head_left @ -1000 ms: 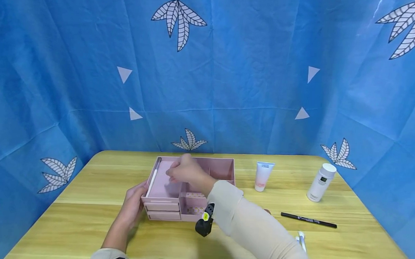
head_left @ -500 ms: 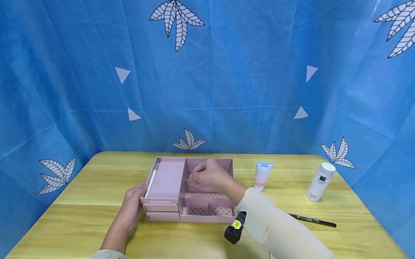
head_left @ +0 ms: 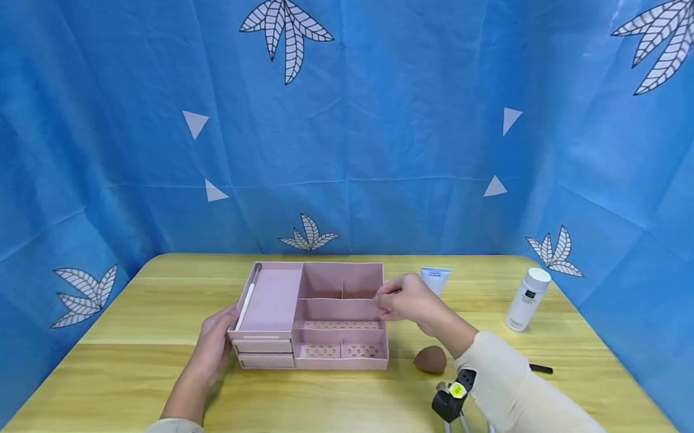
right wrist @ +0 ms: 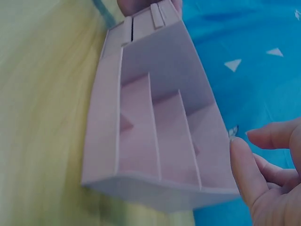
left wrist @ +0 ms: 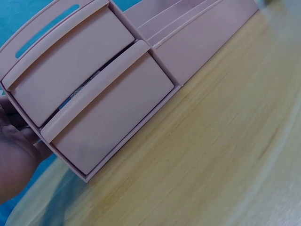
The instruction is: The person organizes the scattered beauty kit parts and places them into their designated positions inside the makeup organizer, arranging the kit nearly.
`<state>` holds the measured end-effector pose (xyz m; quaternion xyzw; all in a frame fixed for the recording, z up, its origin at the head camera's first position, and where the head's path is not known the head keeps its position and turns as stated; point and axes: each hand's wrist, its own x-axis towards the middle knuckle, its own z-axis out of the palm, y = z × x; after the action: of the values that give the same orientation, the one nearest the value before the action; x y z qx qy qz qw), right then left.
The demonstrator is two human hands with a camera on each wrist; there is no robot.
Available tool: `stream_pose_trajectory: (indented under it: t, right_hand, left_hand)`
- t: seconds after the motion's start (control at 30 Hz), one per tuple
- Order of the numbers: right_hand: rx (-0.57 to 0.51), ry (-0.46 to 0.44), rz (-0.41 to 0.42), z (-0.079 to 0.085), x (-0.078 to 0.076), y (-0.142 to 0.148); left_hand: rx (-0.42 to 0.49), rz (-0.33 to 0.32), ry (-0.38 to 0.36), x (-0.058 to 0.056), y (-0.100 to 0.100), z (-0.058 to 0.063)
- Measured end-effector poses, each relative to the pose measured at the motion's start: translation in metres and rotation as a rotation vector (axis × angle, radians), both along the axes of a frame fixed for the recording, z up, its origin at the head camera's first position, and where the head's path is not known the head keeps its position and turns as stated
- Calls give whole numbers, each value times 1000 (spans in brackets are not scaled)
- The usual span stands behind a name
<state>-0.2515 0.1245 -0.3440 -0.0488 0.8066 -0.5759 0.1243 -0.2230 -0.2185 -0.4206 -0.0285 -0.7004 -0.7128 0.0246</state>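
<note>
A pink desktop organizer [head_left: 268, 297] stands on the table, with several compartments on its right and two drawers [left wrist: 113, 108] at the front left. A white-handled makeup brush [head_left: 247, 299] lies along its left top edge. My left hand [head_left: 213, 340] rests against the organizer's left side; its fingers are partly hidden behind the wall in the left wrist view. Beside the organizer's right edge, my right hand [head_left: 410, 303] hovers with fingers loosely bent. A gap shows between its thumb and index finger [right wrist: 277, 134], and nothing is held.
On the right lie a brown makeup sponge [head_left: 430, 360], several brushes [head_left: 465, 431] and a black pen [head_left: 540, 368], partly behind the sleeve. A tube [head_left: 435, 278] and a white bottle [head_left: 527, 300] stand farther back. A blue curtain [head_left: 351, 113] hangs behind the table.
My right hand has moved rightward from above the organizer's left top, across the compartments, to its right edge. The sponge has come into full view. My left hand stays at the organizer's side.
</note>
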Motion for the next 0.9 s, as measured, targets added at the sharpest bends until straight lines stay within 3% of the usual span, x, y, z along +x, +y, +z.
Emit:
stream_pose_trajectory:
  t: [0.27, 0.9]
  right_hand:
    - [-9, -19, -39, -11, 17, 34]
    - [1, -140, -67, -56, 81, 121]
  left_hand:
    - [-17, 5, -15, 0, -2, 2]
    - [-11, -3, -12, -1, -1, -1]
